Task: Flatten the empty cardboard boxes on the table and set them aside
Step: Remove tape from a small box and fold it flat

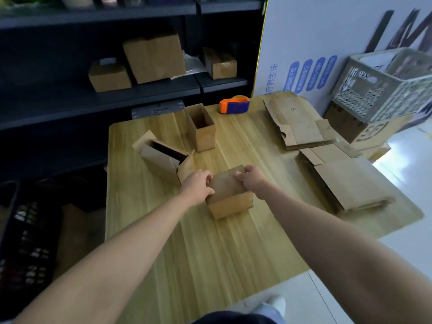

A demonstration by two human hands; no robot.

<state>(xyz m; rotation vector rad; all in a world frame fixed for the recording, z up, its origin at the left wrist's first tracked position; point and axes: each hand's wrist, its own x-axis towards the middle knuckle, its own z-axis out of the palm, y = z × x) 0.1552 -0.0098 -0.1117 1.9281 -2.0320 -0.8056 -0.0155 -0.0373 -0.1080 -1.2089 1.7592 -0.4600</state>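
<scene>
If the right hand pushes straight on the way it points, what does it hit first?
The right hand grips the small box. Past that, it would probably meet the upright open box, though depth is unclear and the left hand sits close by.

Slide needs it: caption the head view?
Left hand and right hand grip a small cardboard box on the table, flattened stacks at right.

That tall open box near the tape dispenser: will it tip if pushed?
Probably tips easily: the tall box stands upright on a narrow base. Likely light, since its open top shows nothing inside. Thin walls may flex.
</scene>
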